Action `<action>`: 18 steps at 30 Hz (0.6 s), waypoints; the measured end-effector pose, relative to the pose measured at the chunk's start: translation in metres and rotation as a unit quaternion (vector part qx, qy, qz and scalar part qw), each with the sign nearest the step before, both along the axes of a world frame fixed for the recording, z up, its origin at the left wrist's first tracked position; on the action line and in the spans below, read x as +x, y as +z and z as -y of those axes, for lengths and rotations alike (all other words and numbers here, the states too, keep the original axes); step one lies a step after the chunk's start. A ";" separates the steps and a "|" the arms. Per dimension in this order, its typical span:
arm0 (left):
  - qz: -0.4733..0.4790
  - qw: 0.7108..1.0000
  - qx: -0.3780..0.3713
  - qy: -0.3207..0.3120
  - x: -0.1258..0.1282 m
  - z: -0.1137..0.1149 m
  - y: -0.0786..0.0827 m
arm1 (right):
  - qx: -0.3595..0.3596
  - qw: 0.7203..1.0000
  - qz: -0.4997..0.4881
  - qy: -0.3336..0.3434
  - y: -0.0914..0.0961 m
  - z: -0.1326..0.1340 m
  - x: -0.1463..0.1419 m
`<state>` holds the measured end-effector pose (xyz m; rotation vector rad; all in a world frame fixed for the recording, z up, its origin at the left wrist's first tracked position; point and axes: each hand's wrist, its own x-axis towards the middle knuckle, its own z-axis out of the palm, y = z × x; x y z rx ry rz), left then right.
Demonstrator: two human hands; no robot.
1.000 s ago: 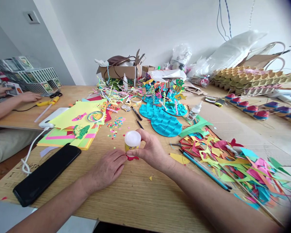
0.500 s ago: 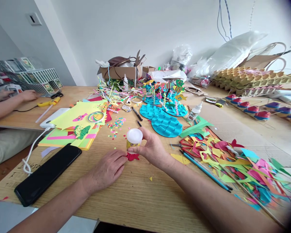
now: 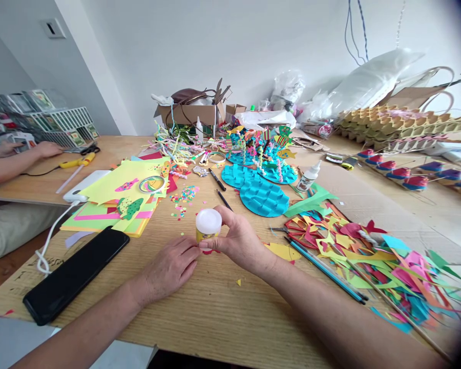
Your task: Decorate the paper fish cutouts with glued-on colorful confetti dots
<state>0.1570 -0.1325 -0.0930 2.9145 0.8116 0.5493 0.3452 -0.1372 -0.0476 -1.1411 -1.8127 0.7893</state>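
Observation:
My right hand (image 3: 243, 240) is closed around a thick glue stick (image 3: 209, 223) with a white round end up and a yellow label. The glue stick stands upright over a small red paper cutout (image 3: 206, 251), mostly hidden beneath it and my fingers. My left hand (image 3: 172, 267) lies low on the table, its fingers together and their tips pinning the cutout's left edge. To the right of my right wrist lies a yellow paper fish (image 3: 283, 251). A black pen (image 3: 224, 200) lies just behind the glue stick.
A black phone (image 3: 77, 274) and coloured paper sheets (image 3: 107, 184) lie on the left. Blue paper-covered discs (image 3: 264, 197) and a white glue bottle (image 3: 309, 177) stand behind. Paper scraps (image 3: 369, 256), scissors (image 3: 292, 229) and blue pencils (image 3: 325, 269) are at right. A person's hand (image 3: 48, 149) is far left.
My right hand has moved the glue stick slightly left and nearer to me, covering more of the red cutout. My left hand has barely moved.

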 end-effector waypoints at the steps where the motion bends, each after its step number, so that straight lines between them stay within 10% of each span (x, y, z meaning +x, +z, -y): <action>1: 0.001 1.000 0.000 -0.001 0.000 0.000 0.000 | -0.001 1.000 -0.002 0.002 0.000 0.000 0.000; 18: 0.014 1.000 -0.011 -0.005 0.000 0.000 0.002 | 0.003 1.000 -0.006 0.018 0.000 0.000 0.002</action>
